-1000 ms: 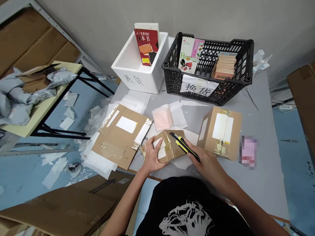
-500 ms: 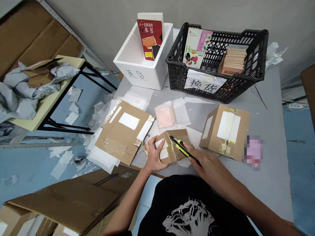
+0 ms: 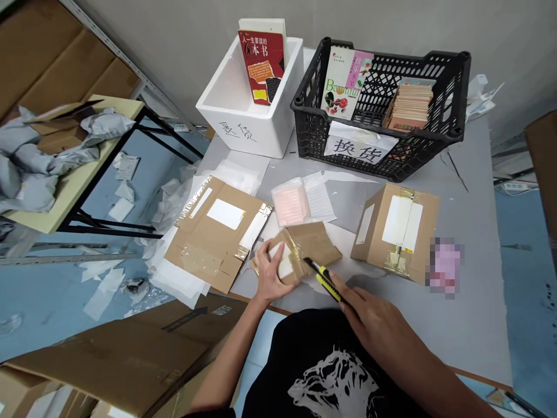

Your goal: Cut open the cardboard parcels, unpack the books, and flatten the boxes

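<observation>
Three cardboard parcels lie on the grey surface (image 3: pixel 470 325): a flat parcel (image 3: pixel 217 232) on the left, a small parcel (image 3: pixel 311 244) in the middle near the front edge, and a taller box (image 3: pixel 398 229) on the right. The left hand (image 3: pixel 270 273) curls its fingers over the small parcel's left end. The right hand (image 3: pixel 369 319) is closed round one yellow utility knife (image 3: pixel 324 278), whose tip touches the parcel's taped near edge. Behind stand two containers, a white foam box (image 3: pixel 243 122) and a black crate (image 3: pixel 452 116).

A foam box (image 3: pixel 243 125) and black crate (image 3: pixel 383 154) are set on the grey table (image 3: pixel 470 325). A small parcel (image 3: pixel 313 244) is flanked by two cartons (image 3: pixel 391 232).
</observation>
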A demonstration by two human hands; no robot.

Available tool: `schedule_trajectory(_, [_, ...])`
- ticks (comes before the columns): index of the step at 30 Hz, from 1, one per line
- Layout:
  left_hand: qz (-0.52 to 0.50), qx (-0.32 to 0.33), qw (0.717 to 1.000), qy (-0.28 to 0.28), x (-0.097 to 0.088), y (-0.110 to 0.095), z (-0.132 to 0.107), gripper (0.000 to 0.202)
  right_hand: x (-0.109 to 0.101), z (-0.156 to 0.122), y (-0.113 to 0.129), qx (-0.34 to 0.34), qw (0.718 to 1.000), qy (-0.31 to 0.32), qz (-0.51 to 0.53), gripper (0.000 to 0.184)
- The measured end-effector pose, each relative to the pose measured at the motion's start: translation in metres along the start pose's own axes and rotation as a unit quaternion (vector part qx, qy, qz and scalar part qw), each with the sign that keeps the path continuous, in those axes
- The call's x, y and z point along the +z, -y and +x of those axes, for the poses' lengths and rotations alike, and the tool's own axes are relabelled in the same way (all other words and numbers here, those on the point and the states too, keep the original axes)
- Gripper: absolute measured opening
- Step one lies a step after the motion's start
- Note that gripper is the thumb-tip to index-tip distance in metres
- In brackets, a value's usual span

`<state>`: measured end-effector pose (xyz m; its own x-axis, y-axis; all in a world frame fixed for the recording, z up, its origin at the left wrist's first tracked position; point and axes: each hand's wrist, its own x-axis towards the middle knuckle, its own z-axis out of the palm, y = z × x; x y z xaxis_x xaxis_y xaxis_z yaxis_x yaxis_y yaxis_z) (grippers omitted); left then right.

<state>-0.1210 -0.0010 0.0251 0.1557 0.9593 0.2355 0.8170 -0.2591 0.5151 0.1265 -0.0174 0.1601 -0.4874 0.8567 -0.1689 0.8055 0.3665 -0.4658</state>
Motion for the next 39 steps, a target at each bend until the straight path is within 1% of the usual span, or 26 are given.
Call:
schedule_trajectory(2, [0.004,-0.011,1.0,0.007,-0.001,0.002,0.001,0.105,0.005,-0.008,0.003,-0.001,1.0,0.001,-0.018,0.046])
schedule_trajectory(6, [0.002,0.022,0.999,0.027,-0.001,0.0,0.003,0.102,0.01,-0.019,0.003,0.006,0.999,-0.011,-0.05,0.048])
schedule_trajectory(8, [0.008,0.024,0.999,0.032,-0.001,-0.002,0.004,0.101,0.006,-0.022,0.001,0.007,0.998,-0.018,-0.057,0.049])
schedule_trajectory(11, [0.025,0.014,0.999,0.031,-0.004,-0.006,0.01,0.1,-0.01,-0.024,-0.005,0.029,0.997,-0.036,-0.059,0.05])
schedule_trajectory(12, [0.033,0.005,0.999,0.031,-0.005,-0.009,0.013,0.099,-0.016,-0.023,-0.01,0.048,0.996,-0.047,-0.065,0.051])
schedule_trajectory(14, [0.061,-0.026,0.997,0.039,-0.007,-0.017,0.02,0.096,-0.029,-0.018,-0.024,0.112,0.986,-0.075,-0.103,0.054])
schedule_trajectory(15, [0.078,-0.047,0.995,0.046,-0.006,-0.021,0.023,0.094,-0.034,-0.013,-0.034,0.153,0.975,-0.088,-0.134,0.056])
schedule_trajectory(17, [0.107,-0.096,0.988,0.058,-0.002,-0.031,0.029,0.087,-0.038,0.0,-0.057,0.234,0.945,-0.108,-0.202,0.06])
schedule_trajectory(19, [0.127,-0.138,0.98,0.06,0.004,-0.039,0.032,0.076,-0.032,0.016,-0.081,0.275,0.92,-0.116,-0.254,0.063])
schedule_trajectory(21, [0.142,-0.151,0.976,0.064,0.009,-0.042,0.032,0.065,-0.018,0.029,-0.102,0.284,0.912,-0.108,-0.277,0.064])
schedule_trajectory(24, [0.149,-0.125,0.978,0.075,0.009,-0.037,0.03,0.049,0.007,0.04,-0.123,0.289,0.913,-0.096,-0.27,0.063])
schedule_trajectory(25, [0.147,-0.116,0.979,0.077,0.007,-0.033,0.029,0.046,0.014,0.041,-0.128,0.289,0.915,-0.096,-0.263,0.061])
schedule_trajectory(27, [0.139,-0.108,0.981,0.082,0.001,-0.025,0.028,0.045,0.02,0.041,-0.131,0.289,0.918,-0.105,-0.249,0.056])
schedule_trajectory(30, [0.126,-0.119,0.978,0.114,-0.008,-0.015,0.027,0.056,0.019,0.038,-0.123,0.279,0.924,-0.152,-0.215,0.049])
schedule_trajectory(32, [0.124,-0.131,0.973,0.144,-0.011,-0.01,0.027,0.063,0.024,0.037,-0.107,0.249,0.941,-0.175,-0.15,0.049])
schedule_trajectory(33, [0.126,-0.134,0.97,0.156,-0.012,-0.008,0.027,0.065,0.032,0.038,-0.096,0.23,0.952,-0.175,-0.098,0.05])
schedule_trajectory(34, [0.129,-0.135,0.968,0.166,-0.012,-0.007,0.027,0.067,0.045,0.041,-0.083,0.213,0.962,-0.167,-0.038,0.053])
schedule_trajectory(35, [0.133,-0.134,0.966,0.175,-0.013,-0.005,0.027,0.068,0.061,0.045,-0.069,0.205,0.965,-0.158,0.029,0.057])
schedule_trajectory(36, [0.136,-0.133,0.965,0.182,-0.012,-0.004,0.027,0.069,0.08,0.05,-0.055,0.211,0.962,-0.146,0.088,0.064])
schedule_trajectory(39, [0.141,-0.128,0.959,0.209,-0.011,0.0,0.029,0.072,0.141,0.072,-0.018,0.286,0.922,-0.14,0.22,0.084])
